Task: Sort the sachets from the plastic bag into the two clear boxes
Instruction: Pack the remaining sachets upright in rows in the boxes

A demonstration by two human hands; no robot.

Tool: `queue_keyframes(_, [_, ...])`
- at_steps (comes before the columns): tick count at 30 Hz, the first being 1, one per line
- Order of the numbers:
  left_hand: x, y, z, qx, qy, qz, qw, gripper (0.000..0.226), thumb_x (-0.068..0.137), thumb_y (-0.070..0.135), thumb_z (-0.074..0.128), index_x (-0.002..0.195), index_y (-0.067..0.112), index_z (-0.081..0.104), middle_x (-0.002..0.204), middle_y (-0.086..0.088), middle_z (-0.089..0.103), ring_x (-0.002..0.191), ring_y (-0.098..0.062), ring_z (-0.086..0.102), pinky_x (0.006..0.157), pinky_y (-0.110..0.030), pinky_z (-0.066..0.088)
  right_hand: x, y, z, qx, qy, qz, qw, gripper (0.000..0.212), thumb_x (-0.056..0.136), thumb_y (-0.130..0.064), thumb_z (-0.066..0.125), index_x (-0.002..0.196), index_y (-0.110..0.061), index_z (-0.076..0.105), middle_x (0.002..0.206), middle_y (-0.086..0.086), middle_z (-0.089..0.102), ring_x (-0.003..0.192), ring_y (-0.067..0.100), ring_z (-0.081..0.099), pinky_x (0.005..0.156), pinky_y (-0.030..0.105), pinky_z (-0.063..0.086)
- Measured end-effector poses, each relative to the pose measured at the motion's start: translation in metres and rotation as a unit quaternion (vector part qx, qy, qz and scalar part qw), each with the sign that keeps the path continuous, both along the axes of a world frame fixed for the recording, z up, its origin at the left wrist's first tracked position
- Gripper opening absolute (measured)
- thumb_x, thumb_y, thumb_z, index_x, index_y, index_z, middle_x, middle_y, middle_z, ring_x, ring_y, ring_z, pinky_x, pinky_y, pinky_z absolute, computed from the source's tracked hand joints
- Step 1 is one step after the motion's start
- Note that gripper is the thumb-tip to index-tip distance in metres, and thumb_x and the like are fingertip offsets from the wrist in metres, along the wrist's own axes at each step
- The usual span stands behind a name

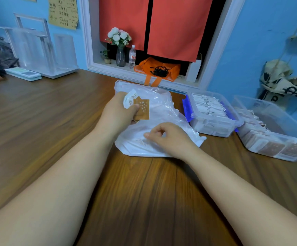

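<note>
Left hand [119,113] grips sachets [142,110]; right hand [168,138] curls at the plastic bag [163,110], grasp unclear. Next, I'd guess, the matching clear box [275,118].

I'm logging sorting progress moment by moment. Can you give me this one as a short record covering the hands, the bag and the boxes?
left hand: grips a brown starred sachet and a white sachet above the plastic bag
right hand: fingers curled on the plastic bag; grip unclear
plastic bag: crumpled on the wooden table, sachets showing through
blue-latched box: right of the bag, packed with mostly white sachets
rightmost box: holds rows of brown sachets, far end not filled
</note>
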State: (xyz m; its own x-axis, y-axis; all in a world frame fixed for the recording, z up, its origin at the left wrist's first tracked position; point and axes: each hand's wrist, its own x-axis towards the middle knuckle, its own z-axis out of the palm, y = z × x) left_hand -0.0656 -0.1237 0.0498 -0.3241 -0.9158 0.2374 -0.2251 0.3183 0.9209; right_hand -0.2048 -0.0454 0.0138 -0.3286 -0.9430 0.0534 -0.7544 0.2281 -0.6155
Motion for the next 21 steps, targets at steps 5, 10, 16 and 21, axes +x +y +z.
queue_keyframes(5, [-0.003, -0.001, -0.006, -0.005, -0.047, -0.017, 0.999, 0.022, 0.093, 0.021, 0.055, 0.114, 0.018, 0.049, 0.086, 0.008, 0.055, 0.069, -0.006, 0.057, 0.065, -0.022, 0.053, 0.012, -0.002, 0.0, 0.056, 0.042, 0.012, 0.997, 0.034, 0.073, -0.057, 0.069, 0.082, -0.031, 0.05, 0.092, -0.012, 0.048, 0.104, 0.017, 0.051, 0.086, 0.031, 0.039])
queue_keyframes(10, [-0.004, -0.003, -0.009, 0.004, -0.056, -0.028, 0.998, 0.028, 0.093, 0.02, 0.056, 0.12, 0.017, 0.049, 0.094, 0.002, 0.059, 0.073, -0.009, 0.06, 0.064, -0.023, 0.054, 0.01, -0.002, -0.003, 0.003, -0.109, -0.005, 0.994, 0.024, 0.072, -0.028, 0.079, 0.074, -0.027, 0.055, 0.068, -0.014, 0.055, 0.069, 0.009, 0.056, 0.074, 0.029, 0.046])
queue_keyframes(16, [-0.003, -0.005, -0.008, -0.008, -0.056, -0.025, 0.998, 0.026, 0.095, 0.023, 0.052, 0.12, 0.018, 0.048, 0.091, 0.006, 0.056, 0.068, -0.002, 0.052, 0.046, -0.009, 0.041, 0.002, 0.005, 0.006, -0.094, -0.266, -0.006, 0.959, 0.017, 0.084, -0.008, 0.067, 0.088, -0.022, 0.058, 0.06, -0.006, 0.049, 0.051, 0.006, 0.044, 0.048, 0.015, 0.037])
queue_keyframes(21, [-0.006, 0.005, -0.004, 0.005, 0.014, -0.057, 0.998, 0.014, 0.097, 0.022, 0.048, 0.111, 0.022, 0.048, 0.097, 0.006, 0.061, 0.076, 0.0, 0.058, 0.052, -0.008, 0.046, -0.012, 0.012, 0.024, -0.177, -0.306, -0.006, 0.935, 0.023, 0.091, -0.006, 0.057, 0.095, -0.028, 0.061, 0.089, 0.0, 0.062, 0.074, 0.006, 0.057, 0.052, 0.014, 0.046])
